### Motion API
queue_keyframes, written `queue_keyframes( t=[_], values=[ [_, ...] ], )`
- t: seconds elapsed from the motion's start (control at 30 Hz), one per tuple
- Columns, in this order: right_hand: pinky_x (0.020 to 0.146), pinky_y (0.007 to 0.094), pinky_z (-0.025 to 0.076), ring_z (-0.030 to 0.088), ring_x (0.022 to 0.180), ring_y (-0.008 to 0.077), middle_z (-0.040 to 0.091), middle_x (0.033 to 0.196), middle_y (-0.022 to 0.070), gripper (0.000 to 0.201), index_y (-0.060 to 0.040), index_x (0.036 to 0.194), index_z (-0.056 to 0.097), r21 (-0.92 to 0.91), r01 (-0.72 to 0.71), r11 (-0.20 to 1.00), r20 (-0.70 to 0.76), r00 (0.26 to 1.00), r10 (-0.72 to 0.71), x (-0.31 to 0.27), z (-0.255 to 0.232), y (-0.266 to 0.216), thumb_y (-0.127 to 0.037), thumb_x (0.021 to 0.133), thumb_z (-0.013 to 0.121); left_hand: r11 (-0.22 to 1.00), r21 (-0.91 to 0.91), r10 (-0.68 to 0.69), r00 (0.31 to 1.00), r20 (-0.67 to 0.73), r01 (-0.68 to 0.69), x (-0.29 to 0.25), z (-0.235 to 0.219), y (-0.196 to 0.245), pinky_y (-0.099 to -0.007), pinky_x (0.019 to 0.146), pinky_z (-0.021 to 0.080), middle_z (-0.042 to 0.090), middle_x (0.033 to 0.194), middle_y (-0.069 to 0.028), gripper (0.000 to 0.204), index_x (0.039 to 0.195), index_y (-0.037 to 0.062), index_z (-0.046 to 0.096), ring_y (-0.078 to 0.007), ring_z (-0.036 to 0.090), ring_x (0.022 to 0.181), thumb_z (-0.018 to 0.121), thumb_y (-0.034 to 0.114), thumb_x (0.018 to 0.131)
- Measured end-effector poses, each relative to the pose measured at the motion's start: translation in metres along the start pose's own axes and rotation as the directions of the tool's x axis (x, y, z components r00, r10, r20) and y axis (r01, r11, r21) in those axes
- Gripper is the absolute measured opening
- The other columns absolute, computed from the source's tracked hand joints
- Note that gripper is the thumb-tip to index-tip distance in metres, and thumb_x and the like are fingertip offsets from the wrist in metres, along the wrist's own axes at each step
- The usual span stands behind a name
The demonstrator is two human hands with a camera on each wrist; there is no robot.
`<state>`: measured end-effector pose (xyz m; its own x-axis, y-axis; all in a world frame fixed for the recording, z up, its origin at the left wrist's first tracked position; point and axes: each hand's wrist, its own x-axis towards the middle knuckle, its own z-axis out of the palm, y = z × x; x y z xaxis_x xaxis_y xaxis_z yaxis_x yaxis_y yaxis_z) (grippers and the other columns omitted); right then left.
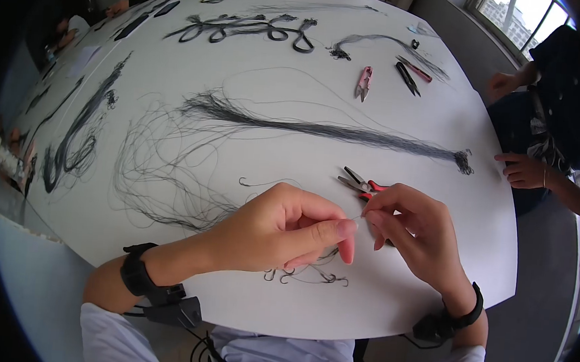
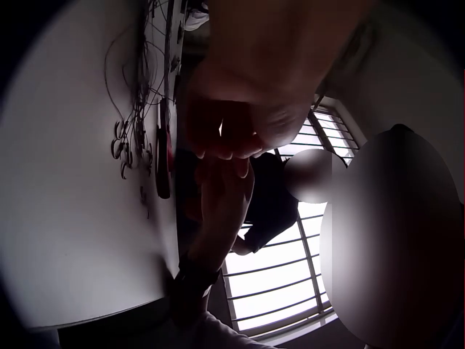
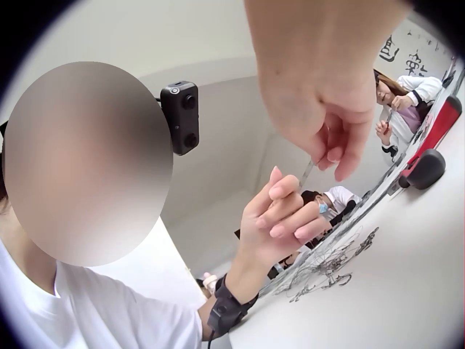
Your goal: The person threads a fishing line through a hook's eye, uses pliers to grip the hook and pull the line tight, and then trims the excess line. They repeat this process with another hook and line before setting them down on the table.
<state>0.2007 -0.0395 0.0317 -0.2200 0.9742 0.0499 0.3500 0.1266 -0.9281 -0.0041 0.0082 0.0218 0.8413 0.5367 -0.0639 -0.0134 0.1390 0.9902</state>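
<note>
Barely visible, strand [image 1: 358, 218] between fingers [image 1: 340, 231] — pliers [image 1: 370, 186] partly covered

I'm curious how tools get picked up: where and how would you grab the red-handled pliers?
Probably by the red handles of the pliers, from above on the right hand side: the metal jaws are spread and point away left, while the handles run toward that hand.

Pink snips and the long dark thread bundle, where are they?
Pink snips [image 1: 367, 73]: head view, on the handle end.
Long dark thread bundle [image 1: 307, 127]: head view, on its middle stretch.
</note>
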Motion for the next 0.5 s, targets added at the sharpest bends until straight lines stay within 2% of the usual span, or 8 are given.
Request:
queue_keyframes(
  t=[0.07,0.13,0.23,0.43,0.5],
  values=[
    [0.058,0.023,0.05,0.054,0.067,0.0103,0.057,0.08,0.0061,0.004,0.0043,0.086,0.057,0.031,-0.028,0.999,0.012,1.0,0.028,0.0009,0.0011,0.0022,0.003,0.085,0.053,1.0,0.015,-0.001,1.0,-0.001,0.001,0.0007,-0.0011,-0.0006,-0.0185,0.042,0.029,0.042,0.045,0.0047,0.032,0.079,-0.0019,0.063,-0.0021,0.034,0.04,0.045,0.02,0.094],
    [0.059,0.0231,0.05,0.054,0.069,0.0104,0.057,0.08,0.0063,0.007,0.0052,0.086,0.057,0.138,-0.053,0.989,-0.001,0.999,0.053,0.0009,0.0026,0.0039,0.001,0.087,0.051,0.999,0.035,-0.02,0.998,-0.058,0.022,0.001,-0.0014,-0.0034,-0.0182,0.04,0.026,0.039,0.043,0.0054,0.034,0.08,-0.002,0.063,-0.0011,0.031,0.038,0.043,0.021,0.094],
    [0.062,0.0236,0.052,0.055,0.071,0.01,0.058,0.082,0.0067,0.01,0.0063,0.088,0.057,0.198,-0.044,0.979,0.024,0.999,0.04,0.002,0.0018,0.0057,-0.001,0.088,0.05,0.999,0.02,-0.037,0.998,-0.059,0.039,0.0007,-0.0021,-0.0037,-0.0181,0.04,0.025,0.038,0.043,0.0049,0.034,0.079,-0.002,0.062,-0.0011,0.03,0.037,0.043,0.022,0.094],
    [0.069,0.0251,0.054,0.055,0.075,0.009,0.059,0.087,0.0077,0.014,0.0081,0.089,0.057,0.201,-0.077,0.977,0.025,0.997,0.073,0.0026,0.0033,0.0061,-0.004,0.089,0.052,0.999,-0.038,-0.034,0.996,-0.086,0.031,0.0012,-0.0016,-0.0048,-0.019,0.039,0.024,0.036,0.041,0.0049,0.035,0.079,-0.0032,0.06,-0.002,0.028,0.036,0.041,0.022,0.095],
    [0.067,0.0247,0.054,0.055,0.074,0.0092,0.059,0.085,0.0078,0.015,0.0073,0.089,0.057,0.246,-0.073,0.967,0.029,0.997,0.068,0.0033,0.0026,0.0105,-0.006,0.089,0.051,0.997,-0.078,-0.029,0.996,-0.086,0.023,0.0019,-0.0027,-0.0075,-0.0194,0.039,0.024,0.036,0.041,0.005,0.035,0.079,-0.0031,0.059,-0.0021,0.027,0.036,0.04,0.022,0.095]
  ],
)
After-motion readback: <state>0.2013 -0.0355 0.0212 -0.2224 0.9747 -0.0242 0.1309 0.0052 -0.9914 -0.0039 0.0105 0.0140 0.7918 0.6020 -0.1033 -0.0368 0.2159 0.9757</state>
